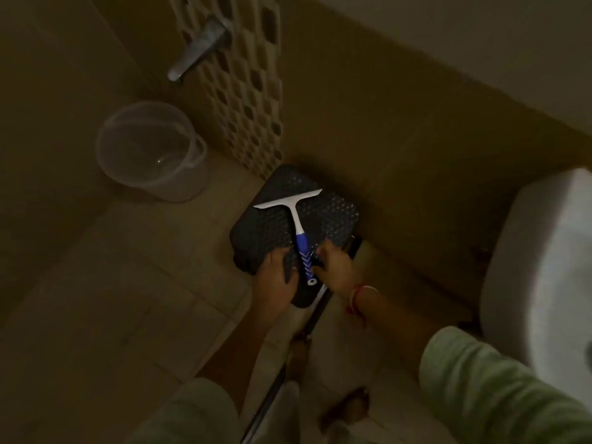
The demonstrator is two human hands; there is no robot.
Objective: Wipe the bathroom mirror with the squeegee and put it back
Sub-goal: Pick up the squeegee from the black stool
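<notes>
The squeegee (296, 219), with a white blade and a blue and white handle, lies flat on a black textured stool (266, 229) on the floor by the wall. Its blade points away from me and its handle points toward me. My left hand (277, 272) rests on the stool's near edge just left of the handle. My right hand (333, 267) is just right of the handle, its fingertips at the handle's side. The whole handle shows between the two hands, and no fingers wrap over it. The mirror is out of view.
The room is dim. A clear plastic bucket (150, 152) stands on the tiled floor at the left, under a metal tap (200, 49) on the wall. A white washbasin (544, 270) juts in at the right. A thin pole (307, 325) runs along the floor below the stool.
</notes>
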